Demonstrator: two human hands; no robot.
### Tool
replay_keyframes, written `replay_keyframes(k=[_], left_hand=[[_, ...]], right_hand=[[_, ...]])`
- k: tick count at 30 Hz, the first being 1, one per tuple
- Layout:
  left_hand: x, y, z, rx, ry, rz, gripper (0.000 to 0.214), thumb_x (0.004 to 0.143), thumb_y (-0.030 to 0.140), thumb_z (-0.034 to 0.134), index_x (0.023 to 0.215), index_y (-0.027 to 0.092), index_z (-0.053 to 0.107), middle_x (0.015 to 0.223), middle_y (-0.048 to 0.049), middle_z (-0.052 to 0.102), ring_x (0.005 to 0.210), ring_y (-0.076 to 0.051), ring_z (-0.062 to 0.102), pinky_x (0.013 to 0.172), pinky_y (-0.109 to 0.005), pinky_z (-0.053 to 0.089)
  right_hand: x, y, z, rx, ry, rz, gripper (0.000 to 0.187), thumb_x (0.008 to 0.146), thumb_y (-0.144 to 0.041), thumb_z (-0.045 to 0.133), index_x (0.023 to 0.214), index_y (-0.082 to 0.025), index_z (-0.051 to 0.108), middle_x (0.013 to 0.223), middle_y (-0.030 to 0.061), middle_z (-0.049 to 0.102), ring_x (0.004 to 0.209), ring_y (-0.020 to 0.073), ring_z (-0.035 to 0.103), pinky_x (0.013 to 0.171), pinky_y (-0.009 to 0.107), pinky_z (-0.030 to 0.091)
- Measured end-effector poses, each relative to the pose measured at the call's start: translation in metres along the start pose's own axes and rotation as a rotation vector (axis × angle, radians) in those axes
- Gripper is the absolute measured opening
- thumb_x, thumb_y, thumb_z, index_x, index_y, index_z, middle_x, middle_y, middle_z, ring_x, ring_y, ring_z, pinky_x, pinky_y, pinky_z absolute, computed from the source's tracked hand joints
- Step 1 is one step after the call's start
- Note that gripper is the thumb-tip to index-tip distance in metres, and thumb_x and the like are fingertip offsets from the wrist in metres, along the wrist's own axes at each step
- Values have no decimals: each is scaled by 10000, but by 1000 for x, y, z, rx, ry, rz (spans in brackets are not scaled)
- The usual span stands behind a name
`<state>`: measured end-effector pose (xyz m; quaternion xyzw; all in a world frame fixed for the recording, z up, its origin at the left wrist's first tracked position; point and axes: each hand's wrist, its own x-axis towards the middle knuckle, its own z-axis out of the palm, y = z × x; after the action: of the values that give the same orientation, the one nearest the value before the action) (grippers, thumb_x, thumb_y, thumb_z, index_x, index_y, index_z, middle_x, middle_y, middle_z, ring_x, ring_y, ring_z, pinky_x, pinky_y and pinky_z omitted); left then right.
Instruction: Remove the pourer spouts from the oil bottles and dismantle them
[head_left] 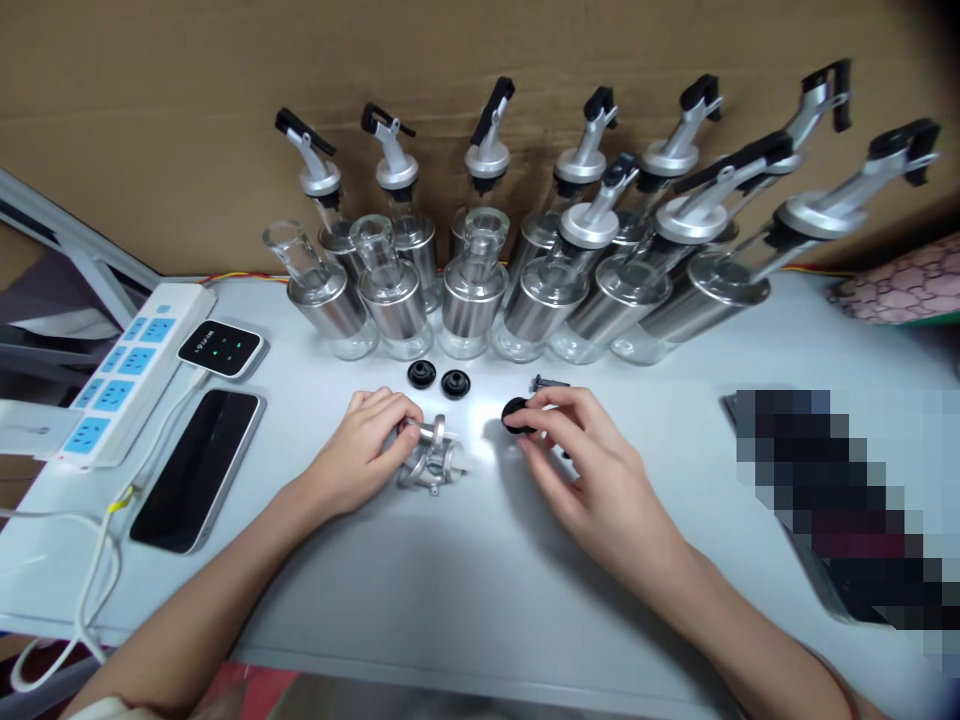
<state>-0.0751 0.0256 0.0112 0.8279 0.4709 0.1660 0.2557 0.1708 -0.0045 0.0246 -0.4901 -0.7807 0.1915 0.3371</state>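
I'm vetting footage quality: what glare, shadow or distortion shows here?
Head view: glare whitens the tabletop between left hand and right hand; same view, soft shadow beside the latter; same view, rightmost front bottle leans outward, likely lens distortion.

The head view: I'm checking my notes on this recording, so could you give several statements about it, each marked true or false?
1. The right hand touches a round black stopper. True.
2. Every front-row bottle is topped by a pourer. False: the three leftmost bottles there have open necks.
3. Two more black stoppers lie on the table. True.
4. Both hands hold bottles. False: the left hand is at silvery metal pieces.
5. A dark-screened phone lies at left. True.
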Motion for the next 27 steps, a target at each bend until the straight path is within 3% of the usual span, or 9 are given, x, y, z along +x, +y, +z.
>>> replay_keyframes(k=[4, 7, 10, 19, 23, 27], left_hand=[[-1, 2, 1, 8, -53, 7, 214, 976, 302, 357, 886, 199, 521, 860, -7, 586, 823, -171, 475, 806, -350, 320], [-1, 4, 1, 25, -92, 24, 233, 983, 318, 354, 899, 194, 533, 901, -15, 586, 861, -178, 468, 823, -361, 309], [-1, 5, 1, 47, -130, 25, 261, 988, 338, 348, 903, 190, 545, 942, -32, 579, 899, -188, 472, 829, -363, 318], [-2, 7, 0, 14, -188, 131, 300, 984, 391, 361, 1006, 215, 603, 1032, -56, 556, 975, -211, 476, 873, -376, 346], [-3, 3, 5, -32, -94, 71, 315, 987, 401, 328, 1149, 211, 519, 1137, -82, 527, 1074, -228, 469, 938, -399, 363], [-3, -4, 10, -29, 117, -85, 303, 969, 408, 341, 1073, 178, 507, 1160, -106, 455, 1118, -240, 459, 999, -439, 370]], right_hand=[[-2, 3, 7, 28, -96, 61, 226, 898, -160, 482, 1103, -161, 578, 1084, 128, 545, 776, 162, 635, 657, 317, 581], [-4, 3, 11, 82, -100, 71, 281, 904, -197, 482, 1180, -167, 527, 1164, 141, 575, 943, 203, 650, 801, 381, 586], [-6, 2, 13, 117, -144, 124, 351, 914, -250, 477, 1259, -188, 480, 1360, 155, 507, 1095, 232, 625, 892, 410, 569], [-6, 0, 11, 100, -276, 176, 437, 915, -308, 445, 1341, -209, 435, 1523, 132, 355, 1365, 282, 396, 1051, 492, 454], [-6, -2, 11, 91, -312, 186, 438, 918, -324, 448, 1343, -220, 432, 1546, 115, 313, 1390, 266, 351, 1050, 471, 457], [-6, -2, 10, 44, -303, 194, 392, 919, -321, 434, 1291, -206, 482, 1509, 123, 373, 1360, 263, 411, 1030, 447, 478]])
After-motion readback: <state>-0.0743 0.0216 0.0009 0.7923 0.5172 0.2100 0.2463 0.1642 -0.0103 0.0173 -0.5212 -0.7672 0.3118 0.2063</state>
